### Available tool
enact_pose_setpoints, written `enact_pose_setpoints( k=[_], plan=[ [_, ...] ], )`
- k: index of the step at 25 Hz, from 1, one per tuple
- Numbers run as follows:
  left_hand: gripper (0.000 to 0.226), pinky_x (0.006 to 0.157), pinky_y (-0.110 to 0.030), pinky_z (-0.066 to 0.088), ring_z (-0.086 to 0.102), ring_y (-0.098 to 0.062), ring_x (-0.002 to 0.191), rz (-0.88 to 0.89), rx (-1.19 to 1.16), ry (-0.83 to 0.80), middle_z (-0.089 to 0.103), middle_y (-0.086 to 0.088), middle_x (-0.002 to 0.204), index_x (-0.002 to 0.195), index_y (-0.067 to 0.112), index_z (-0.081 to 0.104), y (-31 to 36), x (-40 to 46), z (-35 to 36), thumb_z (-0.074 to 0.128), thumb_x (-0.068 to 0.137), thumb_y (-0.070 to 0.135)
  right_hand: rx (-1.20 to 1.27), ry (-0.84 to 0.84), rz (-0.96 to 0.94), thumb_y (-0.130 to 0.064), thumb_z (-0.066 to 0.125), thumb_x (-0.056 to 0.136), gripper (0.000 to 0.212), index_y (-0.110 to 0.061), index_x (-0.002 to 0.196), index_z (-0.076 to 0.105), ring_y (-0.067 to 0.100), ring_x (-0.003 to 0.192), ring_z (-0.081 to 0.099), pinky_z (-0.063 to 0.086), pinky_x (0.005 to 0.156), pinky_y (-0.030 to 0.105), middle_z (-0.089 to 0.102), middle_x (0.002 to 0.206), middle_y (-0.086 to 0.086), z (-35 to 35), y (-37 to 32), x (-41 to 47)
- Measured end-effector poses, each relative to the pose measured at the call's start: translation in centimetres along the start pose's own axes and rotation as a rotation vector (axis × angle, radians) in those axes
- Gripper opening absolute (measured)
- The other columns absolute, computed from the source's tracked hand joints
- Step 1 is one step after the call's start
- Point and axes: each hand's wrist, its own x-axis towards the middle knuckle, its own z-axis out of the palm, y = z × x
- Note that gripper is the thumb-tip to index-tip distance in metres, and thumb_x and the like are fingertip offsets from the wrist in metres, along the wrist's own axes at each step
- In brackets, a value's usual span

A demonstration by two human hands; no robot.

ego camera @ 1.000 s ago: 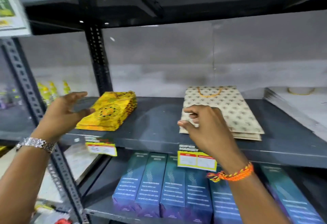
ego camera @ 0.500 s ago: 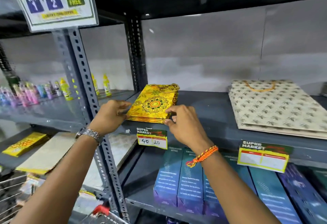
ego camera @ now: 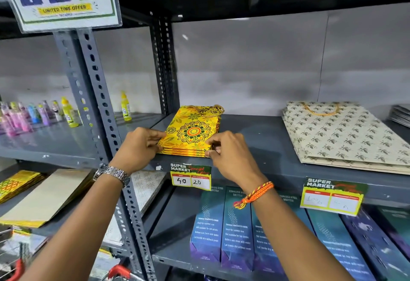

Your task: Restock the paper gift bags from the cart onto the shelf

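A flat stack of yellow floral paper gift bags (ego camera: 192, 130) lies on the grey metal shelf (ego camera: 255, 138), near its front left corner. My left hand (ego camera: 138, 147) pinches the stack's near left corner. My right hand (ego camera: 230, 154) pinches its near right corner, fingers wrapped over the stack's edge. Further right on the same shelf lies a bigger stack of beige patterned gift bags (ego camera: 341, 134) with a yellow cord handle. More yellow bags (ego camera: 16, 184) and beige bags (ego camera: 46, 198) lie at the lower left.
A perforated grey upright (ego camera: 97, 107) stands just left of my left hand. Small coloured bottles (ego camera: 33, 114) fill the left bay. Blue bottle boxes (ego camera: 235, 225) stand on the shelf below. Price tags (ego camera: 190, 177) hang on the shelf lip. A cart's red handle (ego camera: 117, 270) shows at the bottom.
My right hand left the beige bags and moved left to the yellow stack. Both hands now grip its front corners, and the stack sits squarer to the shelf edge. The view shifted left.
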Motion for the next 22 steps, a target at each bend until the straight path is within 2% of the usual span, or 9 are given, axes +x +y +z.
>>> enact_pose_setpoints(
  k=[6, 15, 19, 21, 22],
  plan=[
    [0.042, 0.101, -0.021, 0.045, 0.066, -0.015, 0.116, 0.02, 0.015, 0.022, 0.071, -0.004, 0.123, 0.126, 0.007, 0.068, 0.0, -0.6, 0.2, 0.067, 0.086, -0.005, -0.019, 0.0, -0.006, -0.007, 0.073, 0.085, 0.024, -0.007, 0.109, 0.075, 0.025, 0.101, 0.069, 0.057, 0.093, 0.042, 0.075, 0.11, 0.012, -0.1, -0.2, -0.2],
    [0.044, 0.101, -0.021, 0.046, 0.067, -0.013, 0.114, 0.014, -0.015, 0.021, 0.071, -0.004, 0.125, 0.127, 0.007, 0.067, 0.1, -0.7, -0.3, 0.067, 0.085, -0.006, -0.014, -0.007, 0.004, -0.013, 0.075, 0.085, 0.027, -0.01, 0.111, 0.074, 0.026, 0.105, 0.066, 0.056, 0.093, 0.044, 0.074, 0.111, 0.011, -0.2, -0.3, -0.3],
    [0.045, 0.095, -0.012, 0.046, 0.065, -0.008, 0.111, 0.022, 0.007, 0.007, 0.07, -0.002, 0.126, 0.129, 0.008, 0.065, 0.2, -0.6, -0.3, 0.066, 0.086, -0.005, -0.024, -0.035, 0.01, -0.016, 0.075, 0.084, 0.028, -0.012, 0.112, 0.074, 0.025, 0.106, 0.064, 0.056, 0.093, 0.044, 0.073, 0.112, 0.009, -0.4, -0.6, -0.4],
    [0.049, 0.095, -0.019, 0.049, 0.067, -0.013, 0.109, 0.031, 0.021, 0.041, 0.068, -0.006, 0.13, 0.135, 0.009, 0.061, 0.5, -0.8, -0.2, 0.066, 0.087, -0.001, -0.023, -0.033, 0.028, -0.021, 0.075, 0.085, 0.034, -0.016, 0.118, 0.071, 0.025, 0.108, 0.062, 0.054, 0.094, 0.043, 0.071, 0.113, 0.01, -1.2, -0.7, -0.7],
    [0.05, 0.089, -0.025, 0.054, 0.071, -0.017, 0.095, 0.036, 0.059, 0.095, 0.071, -0.011, 0.125, 0.138, 0.01, 0.057, 1.0, -0.8, -0.2, 0.065, 0.089, 0.004, -0.008, -0.011, 0.047, -0.025, 0.075, 0.084, 0.039, -0.019, 0.122, 0.068, 0.024, 0.107, 0.062, 0.054, 0.093, 0.042, 0.071, 0.112, 0.009, -1.7, -0.8, -0.9]
  ],
)
